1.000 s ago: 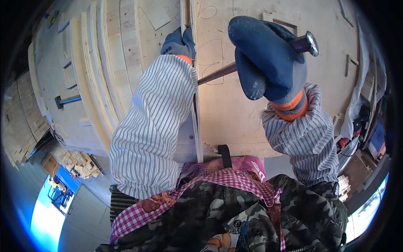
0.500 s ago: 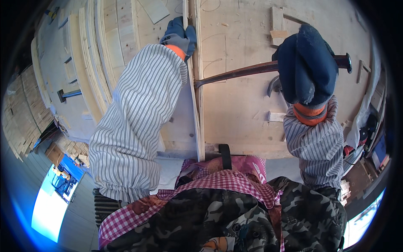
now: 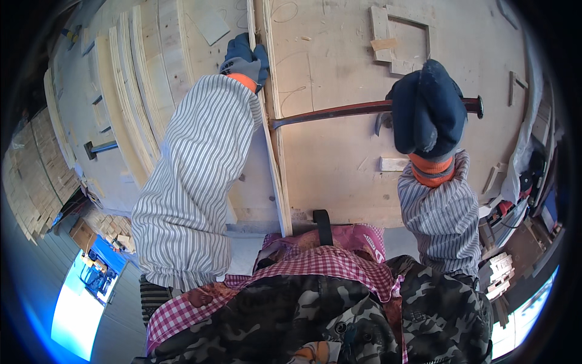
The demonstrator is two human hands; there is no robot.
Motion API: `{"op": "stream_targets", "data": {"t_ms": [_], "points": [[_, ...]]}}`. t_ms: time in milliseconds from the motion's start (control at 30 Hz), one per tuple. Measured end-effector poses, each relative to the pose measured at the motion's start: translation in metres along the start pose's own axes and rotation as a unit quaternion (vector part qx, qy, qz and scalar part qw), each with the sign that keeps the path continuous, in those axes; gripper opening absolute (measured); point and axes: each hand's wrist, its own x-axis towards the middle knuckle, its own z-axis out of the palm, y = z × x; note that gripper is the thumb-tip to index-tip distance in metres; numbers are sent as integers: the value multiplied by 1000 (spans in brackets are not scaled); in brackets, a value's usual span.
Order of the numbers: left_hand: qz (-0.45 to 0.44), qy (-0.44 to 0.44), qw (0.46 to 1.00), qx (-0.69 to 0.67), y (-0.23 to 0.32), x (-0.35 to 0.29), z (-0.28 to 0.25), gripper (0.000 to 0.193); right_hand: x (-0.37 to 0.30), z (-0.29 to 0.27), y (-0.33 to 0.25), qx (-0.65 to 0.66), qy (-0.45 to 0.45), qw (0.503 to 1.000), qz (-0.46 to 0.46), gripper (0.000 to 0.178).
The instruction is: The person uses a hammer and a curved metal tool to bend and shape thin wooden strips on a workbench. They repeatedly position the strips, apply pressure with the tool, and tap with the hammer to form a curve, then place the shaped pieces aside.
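Observation:
A long dark reddish pry bar lies across my right side, and my right hand, in a dark blue glove with an orange cuff, is closed around it near its round-headed end. The bar's flattened tip meets the side of two long, pale wooden strips standing close together and running away from me. Farther along, my left hand, in a similar glove, grips the left strip, with its thumb over the strip and its fingers on the left side. Partly hidden behind my right hand is a hammer's claw head.
The strips stand on a broad plywood surface. A small wooden frame and a loose wood block lie to the right. Several upright strips and a metal clamp are at left. Stacked wood stands farther left.
My right hand and the pry bar's headed end have swung a little toward me, so the bar lies more level. My left hand keeps its place on the strip. The view has shifted slightly.

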Motion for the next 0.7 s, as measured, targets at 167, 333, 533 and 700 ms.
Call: {"op": "stream_targets", "data": {"t_ms": [167, 333, 533, 700], "points": [[-53, -9, 991, 122, 4, -3, -3, 49, 38, 83, -12, -172, -81, 980, 54, 24], [-53, -24, 990, 127, 15, -3, -8, 48, 86, 164, -5, -345, -222, 860, 304, 24], [8, 10, 996, 93, 17, -6, -10, 43, 102, 202, -19, -367, -349, 799, 324, 30], [-32, -20, 995, 88, 14, -8, -5, 43, 75, 205, -18, -330, -289, 892, 108, 19]]}}
